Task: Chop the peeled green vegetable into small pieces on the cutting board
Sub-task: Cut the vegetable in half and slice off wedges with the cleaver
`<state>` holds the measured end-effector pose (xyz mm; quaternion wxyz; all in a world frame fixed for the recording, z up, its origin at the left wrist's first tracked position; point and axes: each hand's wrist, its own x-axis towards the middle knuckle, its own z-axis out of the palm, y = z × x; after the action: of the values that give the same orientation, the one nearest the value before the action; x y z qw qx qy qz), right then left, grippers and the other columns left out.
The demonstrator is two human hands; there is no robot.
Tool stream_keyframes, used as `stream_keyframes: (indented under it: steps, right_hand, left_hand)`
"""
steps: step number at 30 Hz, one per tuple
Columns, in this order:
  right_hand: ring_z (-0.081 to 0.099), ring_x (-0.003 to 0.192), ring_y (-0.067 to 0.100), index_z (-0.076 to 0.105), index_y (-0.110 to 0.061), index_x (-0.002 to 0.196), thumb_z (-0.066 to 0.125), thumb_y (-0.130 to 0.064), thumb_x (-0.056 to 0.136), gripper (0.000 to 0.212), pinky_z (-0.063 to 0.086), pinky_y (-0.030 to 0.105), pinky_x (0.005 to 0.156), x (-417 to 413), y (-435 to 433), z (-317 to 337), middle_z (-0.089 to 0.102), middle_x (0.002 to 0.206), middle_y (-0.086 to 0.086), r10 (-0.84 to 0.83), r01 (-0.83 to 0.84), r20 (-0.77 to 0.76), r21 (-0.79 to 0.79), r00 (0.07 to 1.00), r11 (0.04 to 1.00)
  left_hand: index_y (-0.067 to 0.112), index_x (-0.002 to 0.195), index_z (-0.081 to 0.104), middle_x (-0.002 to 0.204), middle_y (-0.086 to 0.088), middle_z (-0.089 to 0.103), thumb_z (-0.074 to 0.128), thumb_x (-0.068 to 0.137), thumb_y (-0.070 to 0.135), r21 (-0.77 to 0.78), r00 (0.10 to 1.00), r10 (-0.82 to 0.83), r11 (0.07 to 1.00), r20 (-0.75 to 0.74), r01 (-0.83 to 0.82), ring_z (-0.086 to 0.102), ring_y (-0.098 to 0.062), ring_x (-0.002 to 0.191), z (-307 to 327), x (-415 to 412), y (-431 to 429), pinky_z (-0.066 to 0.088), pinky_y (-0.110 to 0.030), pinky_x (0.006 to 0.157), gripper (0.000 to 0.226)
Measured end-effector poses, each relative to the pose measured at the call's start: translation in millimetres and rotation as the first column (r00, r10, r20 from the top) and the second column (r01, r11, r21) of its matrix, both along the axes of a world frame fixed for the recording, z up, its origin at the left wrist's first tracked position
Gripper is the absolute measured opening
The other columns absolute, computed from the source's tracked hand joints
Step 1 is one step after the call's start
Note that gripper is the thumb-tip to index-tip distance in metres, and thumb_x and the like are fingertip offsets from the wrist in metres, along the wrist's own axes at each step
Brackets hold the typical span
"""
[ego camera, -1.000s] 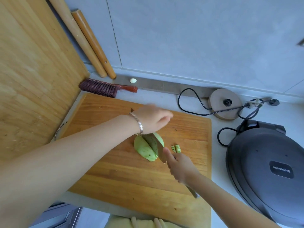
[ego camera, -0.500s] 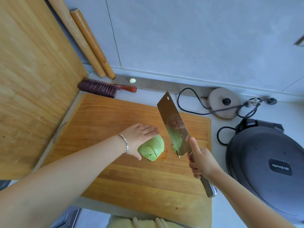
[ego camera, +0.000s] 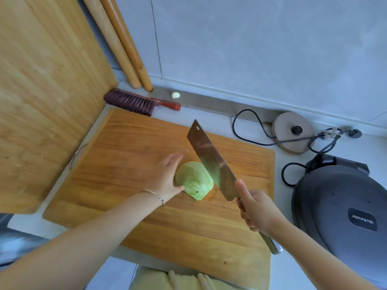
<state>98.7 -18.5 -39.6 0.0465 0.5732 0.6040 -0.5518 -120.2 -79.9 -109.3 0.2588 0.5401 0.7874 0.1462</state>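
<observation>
Your left grip point(ego camera: 167, 178) rests against the vegetable point(ego camera: 194, 181), fingers straight; your right grip point(ego camera: 257, 212), beside it, clasps the knife point(ego camera: 209, 158).

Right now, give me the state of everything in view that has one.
green vegetable: peeled, partly cut, lying on the cutting board.
cleaver: lifted, blade tilted, right of the vegetable.
right hand: grips the cleaver handle.
left hand: fingers fairly straight, steadying the vegetable.
electric griddle: lid closed.
kettle base: no kettle on it.
brush: lying flat behind the board.
rolling pins: leaning against the wall.
</observation>
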Motion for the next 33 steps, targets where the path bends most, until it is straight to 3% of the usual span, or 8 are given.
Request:
stream_keyframes:
  steps: [1,3,6,9,16,19,23,33]
  right_hand:
    - [0.030,0.034,0.008,0.038,-0.015,0.058,0.029,-0.062,0.090,0.057,0.028,0.023,0.041,-4.9,-3.5,0.4,0.036,0.041,-0.008,0.046,-0.046,0.022,0.022,0.999,0.999]
    - [0.033,0.038,0.010,0.038,-0.015,0.060,0.028,-0.065,0.087,0.058,0.031,0.026,0.047,-16.5,-10.8,-0.1,0.039,0.046,-0.005,0.131,-0.135,0.063,0.059,0.989,0.989]
    - [0.036,0.051,0.018,0.041,-0.013,0.068,0.025,-0.067,0.086,0.059,0.033,0.030,0.056,-32.4,-20.4,-0.4,0.042,0.059,0.003,0.224,-0.236,0.132,0.085,0.966,0.968]
    - [0.038,0.057,0.020,0.043,-0.010,0.072,0.023,-0.063,0.089,0.059,0.033,0.029,0.056,-40.9,-25.0,0.6,0.045,0.065,0.007,0.270,-0.290,0.176,0.097,0.946,0.952]
    - [0.038,0.050,0.015,0.037,-0.012,0.063,0.018,-0.059,0.094,0.060,0.031,0.026,0.049,-47.8,-30.6,1.7,0.043,0.058,0.001,0.321,-0.368,0.283,0.130,0.904,0.921]
    - [0.040,0.050,0.015,0.038,-0.013,0.064,0.016,-0.059,0.094,0.059,0.035,0.027,0.050,-50.8,-35.1,-2.9,0.043,0.059,0.001,0.335,-0.392,0.324,0.130,0.885,0.911]
    - [0.043,0.051,0.015,0.040,-0.013,0.063,0.014,-0.058,0.094,0.060,0.036,0.026,0.049,-60.8,-32.9,-17.0,0.044,0.058,0.001,0.339,-0.398,0.362,0.102,0.869,0.912]
    - [0.040,0.049,0.015,0.034,-0.015,0.060,0.019,-0.057,0.095,0.057,0.031,0.027,0.047,-64.4,-30.7,-60.5,0.041,0.056,0.000,0.322,-0.372,0.300,0.128,0.898,0.919]
  left_hand:
    - [0.016,0.136,0.037,0.141,-0.002,0.039,0.075,0.073,0.021,0.003,0.960,0.225,0.973,0.165,-0.229,0.047,-0.016,0.121,-0.5,1.6,-7.5,0.040,-0.033,0.103,0.074]
    - [0.010,0.117,0.056,0.115,-0.005,0.061,0.073,0.074,0.013,-0.131,0.735,0.543,0.830,0.405,-0.542,0.062,-0.017,0.090,-3.5,6.2,-17.2,0.054,-0.031,0.083,0.046]
    - [0.003,0.096,0.066,0.096,-0.011,0.067,0.073,0.073,0.005,-0.310,0.428,0.700,0.667,0.571,-0.678,0.066,-0.020,0.077,-8.2,15.1,-21.0,0.057,-0.020,0.058,0.024]
    - [0.000,0.078,0.064,0.086,-0.017,0.067,0.070,0.075,-0.001,-0.416,0.248,0.735,0.591,0.631,-0.691,0.064,-0.022,0.079,-2.4,23.9,-15.5,0.058,-0.029,0.067,0.007]
    - [0.008,0.061,0.062,0.088,-0.019,0.070,0.068,0.077,0.002,-0.409,0.267,0.765,0.564,0.586,-0.717,0.066,-0.023,0.071,-4.5,30.2,-8.1,0.058,-0.037,0.069,0.018]
    - [0.006,0.060,0.061,0.084,-0.018,0.069,0.066,0.077,-0.001,-0.396,0.263,0.768,0.553,0.584,-0.733,0.066,-0.021,0.070,-6.2,30.9,-6.1,0.058,-0.030,0.062,0.019]
    - [0.006,0.060,0.060,0.080,-0.018,0.068,0.066,0.078,-0.001,-0.397,0.265,0.766,0.556,0.586,-0.730,0.066,-0.020,0.065,-6.3,31.9,-6.2,0.058,-0.037,0.067,0.020]
    - [0.008,0.058,0.064,0.061,-0.010,0.064,0.066,0.077,-0.002,-0.398,0.250,0.760,0.555,0.600,-0.731,0.064,-0.020,0.059,-2.5,31.4,-9.1,0.058,-0.036,0.070,0.022]
